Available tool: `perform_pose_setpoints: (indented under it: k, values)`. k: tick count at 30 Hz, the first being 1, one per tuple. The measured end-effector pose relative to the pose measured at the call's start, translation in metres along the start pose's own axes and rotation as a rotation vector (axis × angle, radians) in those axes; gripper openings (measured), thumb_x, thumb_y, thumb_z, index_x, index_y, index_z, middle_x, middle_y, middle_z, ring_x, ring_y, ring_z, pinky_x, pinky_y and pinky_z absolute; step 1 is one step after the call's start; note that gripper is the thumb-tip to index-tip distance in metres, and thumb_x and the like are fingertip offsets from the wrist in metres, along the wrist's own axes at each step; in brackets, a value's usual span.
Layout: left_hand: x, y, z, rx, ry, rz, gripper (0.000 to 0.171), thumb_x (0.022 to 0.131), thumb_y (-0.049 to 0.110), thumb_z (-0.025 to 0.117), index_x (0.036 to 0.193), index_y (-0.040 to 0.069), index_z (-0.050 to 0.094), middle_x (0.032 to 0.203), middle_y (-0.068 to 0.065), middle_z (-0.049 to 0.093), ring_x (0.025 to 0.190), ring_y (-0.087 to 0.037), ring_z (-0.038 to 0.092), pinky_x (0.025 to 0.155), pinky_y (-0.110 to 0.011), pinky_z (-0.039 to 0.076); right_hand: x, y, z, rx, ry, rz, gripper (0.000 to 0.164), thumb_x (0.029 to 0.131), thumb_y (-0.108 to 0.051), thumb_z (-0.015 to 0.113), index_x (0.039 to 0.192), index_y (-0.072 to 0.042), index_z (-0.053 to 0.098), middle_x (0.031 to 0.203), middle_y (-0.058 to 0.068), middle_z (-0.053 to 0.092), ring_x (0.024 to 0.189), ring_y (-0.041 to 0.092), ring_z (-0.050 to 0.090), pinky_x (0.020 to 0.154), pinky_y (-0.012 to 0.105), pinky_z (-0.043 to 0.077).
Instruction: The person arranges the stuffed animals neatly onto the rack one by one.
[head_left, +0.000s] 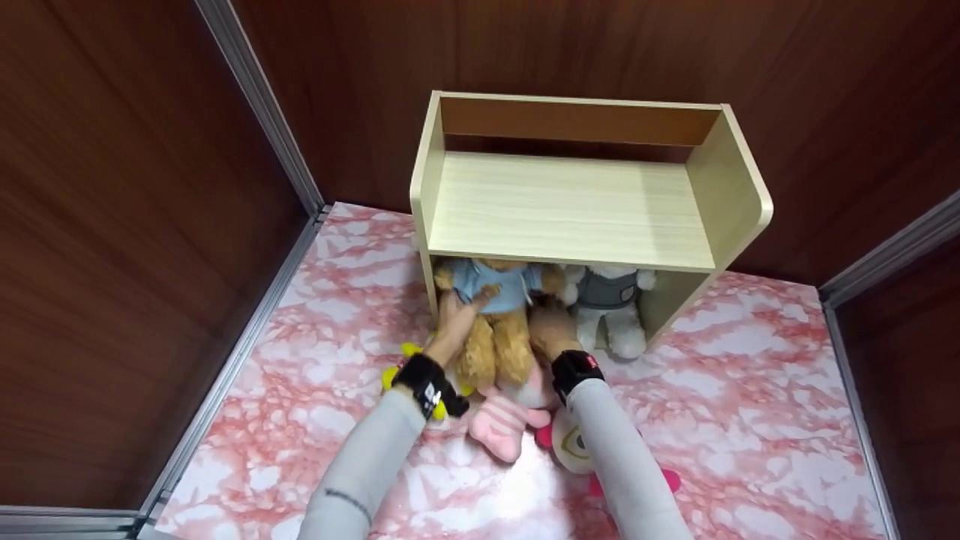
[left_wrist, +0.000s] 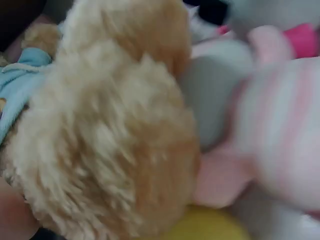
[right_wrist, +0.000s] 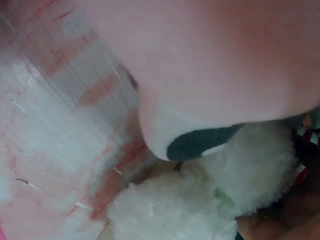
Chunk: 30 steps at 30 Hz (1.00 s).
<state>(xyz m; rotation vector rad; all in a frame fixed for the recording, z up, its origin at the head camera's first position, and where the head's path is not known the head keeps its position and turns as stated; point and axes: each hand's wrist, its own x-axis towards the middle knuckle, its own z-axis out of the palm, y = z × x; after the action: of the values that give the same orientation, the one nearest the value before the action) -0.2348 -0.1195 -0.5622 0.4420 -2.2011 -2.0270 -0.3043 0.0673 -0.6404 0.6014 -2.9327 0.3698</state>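
A brown teddy bear (head_left: 495,349) in a light blue hoodie sits in the lower opening of a pale wooden shelf (head_left: 570,210), its head mostly hidden under the board. My left hand (head_left: 456,322) grips one side of the bear, thumb across the hoodie. On the other side my right hand (head_left: 553,324) holds the bear, its fingers partly in shadow. Furry bear legs (left_wrist: 110,135) fill much of the left wrist view. Beside my right hand sits a white plush toy (head_left: 609,292) in a grey top; its fluffy feet (right_wrist: 175,207) show in the right wrist view.
On the marbled floor (head_left: 285,420) in front lie a pink striped plush (head_left: 501,424), a round one-eyed plush (head_left: 574,442) with magenta limbs under my right forearm, and a yellow toy (head_left: 390,375) by my left wrist. Brown panels (head_left: 135,262) enclose the space.
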Motion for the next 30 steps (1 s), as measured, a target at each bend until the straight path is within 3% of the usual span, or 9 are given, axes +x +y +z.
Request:
perform_pose_setpoints:
  k: [1,4,7,10,15,21,25,27,30]
  values:
    - [0.006,0.002,0.001,0.022,0.027,-0.011,0.071,0.092,0.035,0.077,0.142,-0.009,0.052,0.146,-0.024,0.055,0.137,-0.035,0.05,0.118,-0.043,0.037,-0.008,-0.018,-0.031,0.016,-0.045,0.032,0.037,0.1,-0.025,0.054,0.127,-0.006,0.07,0.119,0.027,0.067,0.108,0.047,0.063,0.097,0.069,0.042]
    - [0.023,0.005,0.003,0.031,0.059,-0.016,0.066,0.095,0.031,0.073,0.146,-0.004,0.05,0.149,-0.02,0.054,0.138,-0.032,0.05,0.119,-0.039,0.036,-0.009,-0.021,-0.033,0.047,-0.059,0.072,0.044,0.106,-0.034,0.05,0.144,-0.014,0.061,0.127,0.03,0.062,0.113,0.051,0.061,0.101,0.072,0.039]
    - [0.035,0.007,0.007,-0.005,0.075,-0.033,0.073,0.099,0.023,0.066,0.159,-0.001,0.033,0.162,-0.021,0.038,0.148,-0.033,0.038,0.122,-0.037,0.03,-0.011,-0.021,-0.033,0.08,-0.068,0.088,0.046,0.108,-0.038,0.048,0.15,-0.021,0.055,0.133,0.031,0.059,0.117,0.052,0.058,0.105,0.072,0.035]
    - [0.047,0.008,0.011,-0.046,0.1,-0.044,0.07,0.1,0.014,0.063,0.159,-0.003,0.03,0.164,-0.022,0.033,0.15,-0.033,0.034,0.121,-0.035,0.03,-0.013,-0.022,-0.032,0.115,-0.073,0.09,0.045,0.109,-0.037,0.048,0.151,-0.021,0.054,0.132,0.035,0.057,0.117,0.055,0.057,0.103,0.071,0.038]
    - [0.062,0.006,0.018,-0.064,0.131,0.022,0.052,0.099,-0.001,0.06,0.148,-0.008,0.044,0.152,-0.025,0.046,0.144,-0.034,0.042,0.113,-0.038,0.041,-0.014,-0.026,-0.03,0.179,-0.01,0.068,0.04,0.108,-0.035,0.053,0.145,-0.019,0.059,0.123,0.039,0.059,0.109,0.059,0.059,0.092,0.073,0.045]
    - [0.07,-0.006,0.021,0.063,0.2,0.108,0.035,0.099,-0.002,0.06,0.134,-0.007,0.059,0.135,-0.024,0.062,0.131,-0.035,0.055,0.108,-0.043,0.046,-0.015,-0.028,-0.027,0.192,0.04,0.022,0.041,0.106,-0.038,0.056,0.143,-0.02,0.062,0.119,0.037,0.063,0.106,0.058,0.061,0.089,0.073,0.047]
    - [0.082,-0.029,0.021,0.255,0.244,0.276,0.027,0.098,0.004,0.065,0.121,-0.009,0.065,0.12,-0.026,0.068,0.117,-0.037,0.063,0.103,-0.047,0.05,-0.016,-0.026,-0.026,0.194,0.024,0.041,0.046,0.105,-0.043,0.056,0.146,-0.022,0.06,0.127,0.036,0.06,0.112,0.058,0.059,0.094,0.072,0.045]
    - [0.104,-0.072,0.026,0.526,0.264,0.42,0.031,0.108,0.012,0.05,0.129,-0.008,0.061,0.125,-0.022,0.066,0.122,-0.031,0.06,0.109,-0.04,0.046,-0.016,-0.026,-0.026,0.194,0.004,0.051,0.049,0.105,-0.046,0.054,0.148,-0.024,0.058,0.131,0.036,0.058,0.116,0.058,0.057,0.097,0.072,0.043]
    - [0.115,-0.097,0.03,0.812,0.273,0.478,0.042,0.112,0.021,0.039,0.137,-0.009,0.054,0.134,-0.023,0.06,0.126,-0.031,0.057,0.112,-0.037,0.043,-0.014,-0.025,-0.027,0.18,-0.025,0.06,0.05,0.105,-0.048,0.052,0.15,-0.025,0.056,0.134,0.035,0.057,0.118,0.058,0.056,0.101,0.073,0.038]
